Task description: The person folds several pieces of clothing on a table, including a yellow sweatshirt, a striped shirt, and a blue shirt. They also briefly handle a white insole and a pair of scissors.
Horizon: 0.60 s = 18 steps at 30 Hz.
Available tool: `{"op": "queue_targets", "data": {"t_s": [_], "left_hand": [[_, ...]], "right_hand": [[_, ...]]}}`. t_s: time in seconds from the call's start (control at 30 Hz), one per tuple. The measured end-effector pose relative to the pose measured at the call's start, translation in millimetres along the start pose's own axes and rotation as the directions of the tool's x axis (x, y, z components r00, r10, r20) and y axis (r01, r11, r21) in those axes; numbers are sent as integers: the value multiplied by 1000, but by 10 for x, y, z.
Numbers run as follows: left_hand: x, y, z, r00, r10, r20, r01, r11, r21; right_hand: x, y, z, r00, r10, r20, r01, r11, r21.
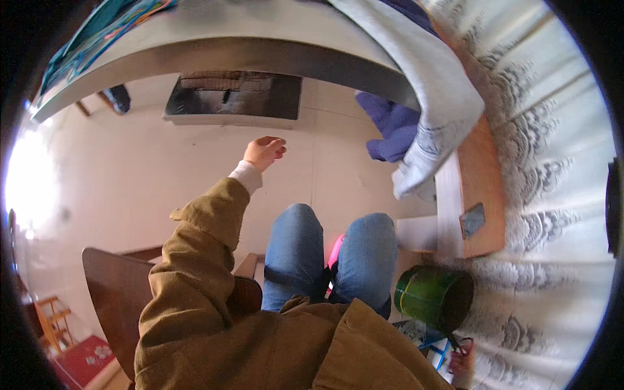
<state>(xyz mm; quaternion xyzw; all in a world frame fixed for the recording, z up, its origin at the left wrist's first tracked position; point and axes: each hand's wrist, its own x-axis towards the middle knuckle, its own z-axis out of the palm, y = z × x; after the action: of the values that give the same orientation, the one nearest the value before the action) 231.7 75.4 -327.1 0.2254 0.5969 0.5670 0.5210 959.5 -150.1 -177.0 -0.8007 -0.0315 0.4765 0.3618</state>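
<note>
Held out over the floor is my left hand (265, 153), its fingers loosely curled and nothing visible in it. The brown corduroy-like sleeve (204, 229) covers that arm, with a pale cuff at the wrist. Beyond the hand runs the bent-looking edge of a white table (234, 51). A pale grey cloth garment (434, 97) hangs over the table's right end, beside a purple cloth (392, 131). At the lower right, a blurred reddish shape (460, 360) next to dark loops may be my right hand; its fingers cannot be made out.
A green cylindrical bin (431, 295) stands right of my knees, below an orange-brown wooden piece (480, 195). Patterned white curtains (541, 161) line the right side. A brown chair back (117, 297) is at my left. A dark box-like object (234, 95) lies beneath the table.
</note>
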Motion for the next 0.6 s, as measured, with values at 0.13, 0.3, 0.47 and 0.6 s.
{"op": "queue_targets", "data": {"t_s": [0.13,0.3,0.47,0.6], "left_hand": [[43,-21,-152,1000,7,-20,-6,997,83],[184,-8,-102,985,136,107,-121,983,-137],[-101,198,209,992,100,77,-98,995,-31],[250,234,159,1000,16,-3,-16,977,-214]], "right_hand": [[-1670,-434,-43,912,-385,140,246,243,-938],[-3241,-505,453,872,-485,71,301,415,-858],[-2490,-419,575,829,-400,391,556,665,-499],[-1810,-301,1690,856,-264,445,490,689,-534]]}}
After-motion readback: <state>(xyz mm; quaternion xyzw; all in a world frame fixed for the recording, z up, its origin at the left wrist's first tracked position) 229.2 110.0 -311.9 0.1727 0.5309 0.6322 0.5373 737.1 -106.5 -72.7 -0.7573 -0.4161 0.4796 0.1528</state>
